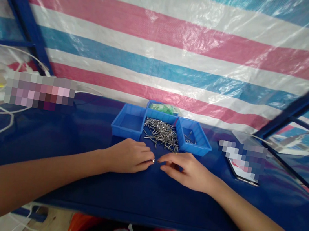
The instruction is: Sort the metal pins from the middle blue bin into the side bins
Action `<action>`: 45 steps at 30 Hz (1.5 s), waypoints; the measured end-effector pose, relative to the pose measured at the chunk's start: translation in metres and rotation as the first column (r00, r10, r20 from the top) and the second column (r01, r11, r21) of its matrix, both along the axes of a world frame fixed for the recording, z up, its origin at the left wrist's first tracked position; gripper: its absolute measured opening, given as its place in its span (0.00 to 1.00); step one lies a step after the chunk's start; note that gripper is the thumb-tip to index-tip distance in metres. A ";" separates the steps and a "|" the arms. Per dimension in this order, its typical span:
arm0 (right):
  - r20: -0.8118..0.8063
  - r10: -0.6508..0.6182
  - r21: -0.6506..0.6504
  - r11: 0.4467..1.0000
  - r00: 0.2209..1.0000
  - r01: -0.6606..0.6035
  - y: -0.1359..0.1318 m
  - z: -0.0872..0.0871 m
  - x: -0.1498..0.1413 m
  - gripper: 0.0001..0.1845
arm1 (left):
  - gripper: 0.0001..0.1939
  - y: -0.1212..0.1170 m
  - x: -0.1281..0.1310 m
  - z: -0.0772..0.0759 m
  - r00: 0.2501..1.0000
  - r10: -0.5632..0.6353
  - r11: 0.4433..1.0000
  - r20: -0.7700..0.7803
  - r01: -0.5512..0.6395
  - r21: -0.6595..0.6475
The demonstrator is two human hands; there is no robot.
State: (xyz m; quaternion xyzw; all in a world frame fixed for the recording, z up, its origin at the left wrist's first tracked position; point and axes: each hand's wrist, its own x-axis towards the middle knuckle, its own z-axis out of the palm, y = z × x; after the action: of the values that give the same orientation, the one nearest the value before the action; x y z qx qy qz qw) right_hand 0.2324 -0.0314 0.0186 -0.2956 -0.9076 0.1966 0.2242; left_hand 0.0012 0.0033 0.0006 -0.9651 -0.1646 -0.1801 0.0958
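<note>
My left hand [132, 157] is closed in a pinch over the blue table. A small shiny metal piece [153, 160] pokes out between its thumb and fingertips, and most of it is hidden. Just to the right, my right hand [185, 169] has its thumb and forefinger apart, with nothing visible between them. A short gap separates the two hands' fingertips. Beyond them lies a loose pile of slim silver screw-like pieces [162, 133], spread between two blue bins. The left bin [126, 132] shows a bare floor. Several similar pieces lie in the right bin [196, 149].
Behind the pile, another blue bin [150, 103] holds greenish plastic packaging [163, 108]. A phone [240, 170] lies on the table [139, 202] at the right. White cables [5, 129] loop at the left. A striped plastic sheet [169, 30] hangs behind, between blue frame posts [34, 30].
</note>
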 end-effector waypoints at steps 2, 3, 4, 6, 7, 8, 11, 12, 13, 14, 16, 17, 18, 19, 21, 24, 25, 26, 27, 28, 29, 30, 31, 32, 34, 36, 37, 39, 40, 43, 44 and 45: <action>0.006 -0.015 0.002 1.000 1.000 0.015 0.002 -0.001 0.000 0.10 | 0.11 -0.001 0.000 0.000 1.000 0.003 1.000 -0.013 -0.003 0.006; 0.009 -0.016 0.003 1.000 1.000 0.016 0.002 -0.001 0.000 0.10 | 0.11 -0.001 0.000 0.000 1.000 0.006 1.000 -0.019 -0.006 0.006; 0.014 -0.014 0.001 1.000 1.000 0.014 0.003 -0.002 0.000 0.11 | 0.11 -0.002 -0.001 0.000 1.000 0.009 1.000 -0.025 -0.009 0.006; 0.031 -0.004 0.001 1.000 1.000 0.004 0.003 -0.003 0.000 0.12 | 0.10 -0.002 -0.001 -0.002 0.999 0.013 1.000 -0.032 -0.012 0.008; 0.043 0.001 0.007 1.000 0.999 -0.001 0.003 -0.004 -0.001 0.12 | 0.10 -0.002 -0.001 -0.002 0.999 0.015 1.000 -0.037 -0.015 0.008; 0.056 0.004 0.018 1.000 0.998 -0.005 0.003 -0.004 -0.001 0.12 | 0.11 -0.002 -0.001 -0.003 0.999 0.018 1.000 -0.043 -0.018 0.009; 0.086 0.016 0.065 0.998 0.996 -0.022 0.002 -0.005 -0.002 0.12 | 0.11 -0.002 0.000 -0.004 0.998 0.028 0.999 -0.063 -0.027 0.025; 0.096 0.020 0.077 0.997 0.995 -0.028 0.002 -0.004 -0.002 0.13 | 0.11 -0.002 0.001 -0.004 0.997 0.029 0.999 -0.069 -0.027 0.031; 0.104 0.022 0.086 0.996 0.994 -0.031 0.002 -0.004 -0.002 0.13 | 0.11 -0.002 0.001 -0.004 0.997 0.031 0.999 -0.075 -0.029 0.035; 0.113 0.022 0.091 0.995 0.993 -0.033 0.002 -0.003 -0.003 0.13 | 0.10 -0.002 0.002 -0.003 0.996 0.032 0.999 -0.080 -0.029 0.038; 0.126 0.018 0.098 0.995 0.992 -0.030 0.001 -0.001 -0.003 0.14 | 0.10 -0.003 0.002 -0.002 0.996 0.030 0.999 -0.088 -0.026 0.044; 0.129 0.015 0.101 0.994 0.992 -0.028 0.001 -0.001 -0.003 0.14 | 0.10 -0.003 0.002 -0.001 0.996 0.025 0.999 -0.091 -0.021 0.049; 0.132 0.016 0.103 0.994 0.991 -0.030 0.001 0.000 -0.004 0.14 | 0.10 -0.003 0.002 0.000 0.996 0.020 0.998 -0.092 -0.015 0.053; 0.135 0.017 0.105 0.994 0.991 -0.031 0.001 0.000 -0.004 0.14 | 0.10 -0.003 0.002 0.000 0.996 0.016 0.998 -0.093 -0.011 0.055; 0.142 0.016 0.110 0.993 0.990 -0.032 0.001 0.000 -0.004 0.16 | 0.10 -0.004 0.002 0.001 0.996 0.012 0.999 -0.091 -0.008 0.047; 0.149 0.007 0.122 0.992 0.989 -0.025 0.002 -0.001 -0.004 0.17 | 0.10 -0.004 0.002 0.002 0.995 0.019 1.000 -0.094 -0.017 0.024; 0.151 0.005 0.124 0.992 0.988 -0.024 0.002 -0.001 -0.003 0.18 | 0.10 -0.004 0.002 0.002 0.995 0.020 1.000 -0.097 -0.018 0.020; 0.155 0.005 0.124 0.992 0.988 -0.025 0.003 -0.002 -0.003 0.18 | 0.10 -0.004 0.001 0.002 0.995 0.022 1.000 -0.101 -0.020 0.019; 0.160 0.005 0.123 0.992 0.987 -0.025 0.003 -0.002 -0.002 0.17 | 0.10 -0.004 0.001 0.002 0.994 0.024 1.000 -0.104 -0.022 0.017; 0.164 0.005 0.123 0.992 0.986 -0.025 0.004 -0.002 -0.002 0.16 | 0.09 -0.004 0.001 0.001 0.994 0.026 1.000 -0.105 -0.024 0.017; 0.167 0.003 0.122 0.992 0.986 -0.024 0.004 -0.002 -0.002 0.15 | 0.09 -0.003 0.001 0.001 0.994 0.028 1.000 -0.108 -0.026 0.017; 0.168 0.000 0.122 0.992 0.986 -0.021 0.004 -0.002 -0.001 0.14 | 0.09 -0.003 0.001 0.001 0.994 0.031 0.999 -0.109 -0.029 0.016; 0.169 -0.004 0.120 0.993 0.986 -0.017 0.004 -0.002 -0.001 0.13 | 0.09 -0.003 0.001 0.000 0.993 0.033 0.999 -0.110 -0.031 0.015; 0.170 -0.006 0.120 0.993 0.985 -0.014 0.004 -0.002 -0.001 0.13 | 0.09 -0.003 0.001 0.000 0.993 0.032 0.999 -0.112 -0.031 0.015; 0.170 -0.010 0.123 0.992 0.985 -0.011 0.004 -0.002 0.000 0.13 | 0.09 -0.003 0.001 0.000 0.993 0.031 0.999 -0.115 -0.029 0.016; 0.173 -0.012 0.130 0.992 0.985 -0.011 0.004 -0.002 0.000 0.13 | 0.09 -0.002 0.001 0.000 0.993 0.030 0.999 -0.117 -0.028 0.016; 0.174 -0.014 0.134 0.991 0.985 -0.010 0.004 -0.002 0.001 0.13 | 0.09 -0.002 0.000 0.000 0.992 0.030 0.999 -0.120 -0.029 0.015; 0.186 -0.016 0.137 0.991 0.982 -0.010 0.005 -0.003 0.001 0.12 | 0.09 -0.002 0.000 0.001 0.992 0.032 0.999 -0.125 -0.032 0.008; 0.197 -0.016 0.136 0.991 0.980 -0.012 0.006 -0.003 0.002 0.12 | 0.09 -0.003 0.000 0.001 0.991 0.033 0.999 -0.129 -0.033 0.002; 0.224 -0.007 0.127 0.992 0.975 -0.023 0.006 -0.002 0.003 0.11 | 0.10 -0.003 0.000 0.001 0.991 0.033 0.999 -0.126 -0.034 -0.012; 0.229 -0.002 0.124 0.992 0.973 -0.028 0.006 -0.002 0.003 0.10 | 0.09 -0.003 0.000 0.001 0.992 0.032 0.999 -0.120 -0.034 -0.013; 0.232 0.003 0.120 0.992 0.973 -0.031 0.006 -0.002 0.003 0.10 | 0.09 -0.003 0.000 0.001 0.993 0.032 0.999 -0.113 -0.034 -0.015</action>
State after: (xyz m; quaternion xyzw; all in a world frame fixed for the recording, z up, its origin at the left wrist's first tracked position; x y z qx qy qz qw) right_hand 0.2352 -0.0253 0.0168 -0.2944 -0.9404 0.1065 0.1329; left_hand 0.0013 0.0005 0.0017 -0.9716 -0.1763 -0.1222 0.0995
